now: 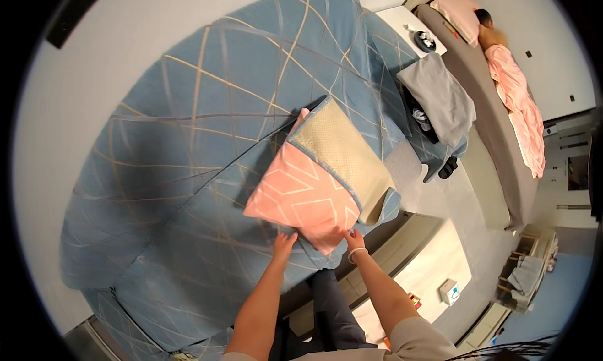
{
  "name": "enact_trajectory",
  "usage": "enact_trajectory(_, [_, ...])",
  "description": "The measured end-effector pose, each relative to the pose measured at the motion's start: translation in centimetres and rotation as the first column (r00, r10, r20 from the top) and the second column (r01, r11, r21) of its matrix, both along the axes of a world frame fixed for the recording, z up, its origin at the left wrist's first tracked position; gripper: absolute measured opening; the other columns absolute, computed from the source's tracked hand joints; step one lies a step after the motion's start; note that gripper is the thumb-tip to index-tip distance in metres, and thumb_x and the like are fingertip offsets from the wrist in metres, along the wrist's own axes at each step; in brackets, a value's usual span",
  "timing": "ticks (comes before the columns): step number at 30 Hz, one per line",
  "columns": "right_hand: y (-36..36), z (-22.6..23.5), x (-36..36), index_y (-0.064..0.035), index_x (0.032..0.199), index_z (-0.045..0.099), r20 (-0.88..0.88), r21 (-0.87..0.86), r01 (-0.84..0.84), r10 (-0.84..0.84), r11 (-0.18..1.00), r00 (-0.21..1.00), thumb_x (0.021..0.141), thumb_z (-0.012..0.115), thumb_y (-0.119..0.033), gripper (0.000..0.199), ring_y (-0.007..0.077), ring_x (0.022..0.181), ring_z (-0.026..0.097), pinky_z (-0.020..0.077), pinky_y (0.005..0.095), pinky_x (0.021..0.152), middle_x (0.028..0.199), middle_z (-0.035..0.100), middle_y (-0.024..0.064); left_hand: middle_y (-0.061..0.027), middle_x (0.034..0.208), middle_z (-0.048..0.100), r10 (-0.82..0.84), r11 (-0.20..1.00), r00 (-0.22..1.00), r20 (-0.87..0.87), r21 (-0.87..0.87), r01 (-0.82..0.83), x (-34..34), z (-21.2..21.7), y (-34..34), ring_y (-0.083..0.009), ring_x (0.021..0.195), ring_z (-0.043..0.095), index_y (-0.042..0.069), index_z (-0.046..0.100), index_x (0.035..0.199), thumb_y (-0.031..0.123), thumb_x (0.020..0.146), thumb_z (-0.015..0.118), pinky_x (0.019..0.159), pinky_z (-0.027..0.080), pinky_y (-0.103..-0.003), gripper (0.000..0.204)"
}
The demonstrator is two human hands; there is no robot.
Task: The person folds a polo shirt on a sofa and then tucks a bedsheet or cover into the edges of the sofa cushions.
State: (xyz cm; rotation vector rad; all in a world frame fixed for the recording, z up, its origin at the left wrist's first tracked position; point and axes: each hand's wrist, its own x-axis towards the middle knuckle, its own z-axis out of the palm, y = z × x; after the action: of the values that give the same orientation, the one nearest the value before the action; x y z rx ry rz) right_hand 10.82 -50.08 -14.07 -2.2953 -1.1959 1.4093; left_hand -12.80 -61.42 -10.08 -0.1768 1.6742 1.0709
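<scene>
A pink cushion [308,194] with white geometric lines lies tilted on the blue sofa cover [207,248]. A beige woven mat or cushion [342,150] with blue edging lies against its far right side. My right hand [354,240], with a pale band on the wrist, is closed on the cushion's near right corner. My left hand [285,243] is just below the near edge of the cushion, thumb and fingers apart, with nothing visible in it. Whether its fingertips touch the cushion is hard to make out.
Right of the sofa stands a low light-coloured table [440,260] with a small white box [449,292]. A grey cloth [440,94] lies over a blue-covered seat beyond. A person [502,65] lies on a grey bed at the far right, under a pink cover.
</scene>
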Motion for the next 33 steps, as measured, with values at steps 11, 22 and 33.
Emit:
enact_trajectory(11, [-1.4,7.4,-11.4,0.0029,0.082,0.063,-0.318,0.163,-0.139,0.185,0.977,0.930,0.079,0.069,-0.014,0.018,0.0135,0.063,0.057,0.0444,0.0300,0.054,0.071,0.063,0.0075,-0.0044,0.086,0.062,0.551,0.834,0.807,-0.212,0.172,-0.524,-5.3,3.4,6.9,-0.0111,0.071,0.057,-0.001,0.062,0.095,0.006,0.074,0.063,0.061,0.045,-0.024,0.023])
enact_trajectory(22, [-17.5,13.5,-14.6,-0.0041,0.109,0.058,-0.703,0.068,-0.900,0.661,0.431,0.264,0.082,0.063,-0.015,0.029,0.0232,0.092,0.062,0.0491,0.0338,0.082,0.100,0.063,0.0118,-0.0157,0.128,0.045,0.524,0.784,0.683,-0.508,-0.025,-0.620,-17.1,6.7,-33.2,-0.0270,0.111,0.049,0.001,0.040,0.130,0.016,0.081,0.062,0.093,0.041,-0.035,0.055])
enact_trajectory(33, [6.8,9.8,1.5,-0.0070,0.112,0.056,-0.088,-0.105,-0.483,0.475,0.870,0.875,0.086,0.060,-0.015,0.028,0.0139,0.078,0.064,0.0489,0.0254,0.067,0.089,0.067,0.0072,-0.0212,0.139,0.034,-0.069,0.972,0.554,-0.830,-0.182,-0.151,-7.0,4.2,-17.2,-0.0355,0.130,0.031,-0.003,0.036,0.133,0.010,0.084,0.058,0.106,0.025,-0.040,0.055])
